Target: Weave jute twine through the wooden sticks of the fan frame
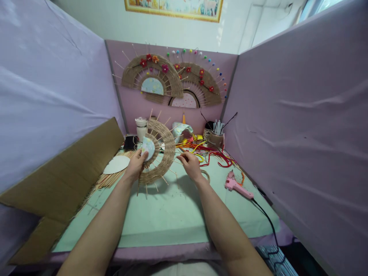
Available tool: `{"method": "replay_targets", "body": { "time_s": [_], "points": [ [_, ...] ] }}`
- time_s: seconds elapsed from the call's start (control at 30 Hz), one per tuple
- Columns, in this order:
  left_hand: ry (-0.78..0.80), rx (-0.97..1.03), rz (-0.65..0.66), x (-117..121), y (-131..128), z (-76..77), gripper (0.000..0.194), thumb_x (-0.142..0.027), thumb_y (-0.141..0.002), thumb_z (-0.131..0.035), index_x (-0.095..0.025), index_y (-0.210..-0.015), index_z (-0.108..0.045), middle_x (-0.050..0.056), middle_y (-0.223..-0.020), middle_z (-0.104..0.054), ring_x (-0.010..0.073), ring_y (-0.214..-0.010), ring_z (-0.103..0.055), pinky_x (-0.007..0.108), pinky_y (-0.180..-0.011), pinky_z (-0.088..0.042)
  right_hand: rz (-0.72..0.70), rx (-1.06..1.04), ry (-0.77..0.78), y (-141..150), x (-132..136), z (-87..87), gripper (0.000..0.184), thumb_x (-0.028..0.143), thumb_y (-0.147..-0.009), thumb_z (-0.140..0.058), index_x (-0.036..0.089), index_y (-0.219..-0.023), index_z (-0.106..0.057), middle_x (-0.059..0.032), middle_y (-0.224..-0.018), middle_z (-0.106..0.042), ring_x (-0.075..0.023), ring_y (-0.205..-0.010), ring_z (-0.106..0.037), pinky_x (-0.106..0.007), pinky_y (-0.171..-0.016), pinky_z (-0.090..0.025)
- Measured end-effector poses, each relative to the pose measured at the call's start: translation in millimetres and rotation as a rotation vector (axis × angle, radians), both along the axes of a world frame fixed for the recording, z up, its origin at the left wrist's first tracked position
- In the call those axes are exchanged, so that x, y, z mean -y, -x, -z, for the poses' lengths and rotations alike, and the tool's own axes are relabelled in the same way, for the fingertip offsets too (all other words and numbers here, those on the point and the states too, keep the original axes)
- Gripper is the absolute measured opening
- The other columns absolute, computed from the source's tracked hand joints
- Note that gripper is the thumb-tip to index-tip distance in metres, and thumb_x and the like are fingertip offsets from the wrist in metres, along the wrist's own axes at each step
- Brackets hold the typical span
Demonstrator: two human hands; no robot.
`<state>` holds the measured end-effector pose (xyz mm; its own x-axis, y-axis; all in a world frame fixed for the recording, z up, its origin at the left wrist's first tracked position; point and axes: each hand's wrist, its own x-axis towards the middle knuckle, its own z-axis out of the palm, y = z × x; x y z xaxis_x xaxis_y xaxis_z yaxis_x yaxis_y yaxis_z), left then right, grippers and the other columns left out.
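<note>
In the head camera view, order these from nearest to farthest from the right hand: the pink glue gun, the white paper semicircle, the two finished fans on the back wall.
1. Pink glue gun: on the green mat, to the right of the right hand.
2. White paper semicircle: on the mat, left, beyond the left hand.
3. Finished fans: pinned on the back wall, above and behind.

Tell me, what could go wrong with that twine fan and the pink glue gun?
The left hand holds the half-round fan of woven twine upright by its inner edge, with thin wooden sticks poking out; they might prick or snap. The right hand pinches a strand by the rim, which might slip loose. The pink glue gun lies on the green mat nearby with its cord trailing off the edge; a snag could drag it.
</note>
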<state>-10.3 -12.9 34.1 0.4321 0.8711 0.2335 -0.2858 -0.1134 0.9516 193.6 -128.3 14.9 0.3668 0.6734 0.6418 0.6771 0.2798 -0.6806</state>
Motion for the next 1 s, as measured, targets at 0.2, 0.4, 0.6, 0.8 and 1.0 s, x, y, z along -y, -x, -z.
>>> {"method": "replay_targets", "body": {
  "time_s": [0.2, 0.4, 0.6, 0.8, 1.0],
  "points": [
    [0.011, -0.009, -0.079, -7.6, 2.7, 2.4, 0.04, -0.044, -0.067, -0.071, -0.017, -0.095, -0.059, -0.002, -0.07, -0.062, 0.0067, -0.044, -0.049, 0.017, -0.037, -0.035, 0.017, -0.01, -0.023, -1.1, 1.3, -1.4, 0.027, 0.042, -0.083, -0.055, 0.02, -0.067, -0.058, -0.0016, -0.065, -0.059, -0.015, -0.062, -0.05, -0.027, -0.06, -0.037],
    [-0.019, -0.029, -0.111, -7.0, 2.4, 1.0, 0.039, -0.041, -0.067, -0.071, -0.015, -0.094, -0.061, -0.001, -0.067, -0.062, 0.0078, -0.045, -0.049, 0.018, -0.038, -0.035, 0.023, -0.028, -0.049, -1.7, 2.7, -2.8, 0.024, 0.04, -0.084, -0.054, 0.02, -0.072, -0.059, -0.0032, -0.072, -0.062, -0.016, -0.067, -0.054, -0.027, -0.063, -0.04],
    [-0.047, -0.081, -0.147, -4.6, 3.3, -1.2, 0.039, -0.039, -0.066, -0.073, -0.014, -0.094, -0.063, 0.001, -0.069, -0.063, 0.0088, -0.047, -0.049, 0.018, -0.039, -0.035, 0.092, -0.039, -0.132, -2.3, 4.9, -3.9, 0.023, 0.039, -0.084, -0.056, 0.019, -0.074, -0.059, -0.0034, -0.074, -0.062, -0.0159, -0.069, -0.054, -0.028, -0.067, -0.041],
    [-0.088, -0.142, -0.14, -7.3, 5.4, -0.4, 0.041, -0.042, -0.066, -0.071, -0.013, -0.095, -0.063, 0.002, -0.07, -0.063, 0.0092, -0.048, -0.049, 0.018, -0.039, -0.035, 0.086, -0.036, -0.17, -5.8, 5.6, -5.3, 0.019, 0.036, -0.084, -0.055, 0.019, -0.076, -0.06, -0.0046, -0.077, -0.062, -0.0169, -0.073, -0.055, -0.029, -0.07, -0.041],
    [-0.049, -0.182, -0.078, -3.8, 5.1, -2.4, 0.042, -0.045, -0.068, -0.069, -0.013, -0.094, -0.061, -0.002, -0.063, -0.059, 0.0075, -0.042, -0.045, 0.018, -0.035, -0.03, 0.096, -0.139, -0.192, -7.8, 4.4, -6.2, 0.02, 0.036, -0.081, -0.057, 0.018, -0.073, -0.06, -0.0023, -0.073, -0.061, -0.0148, -0.068, -0.053, -0.027, -0.066, -0.04]
  ]
}}
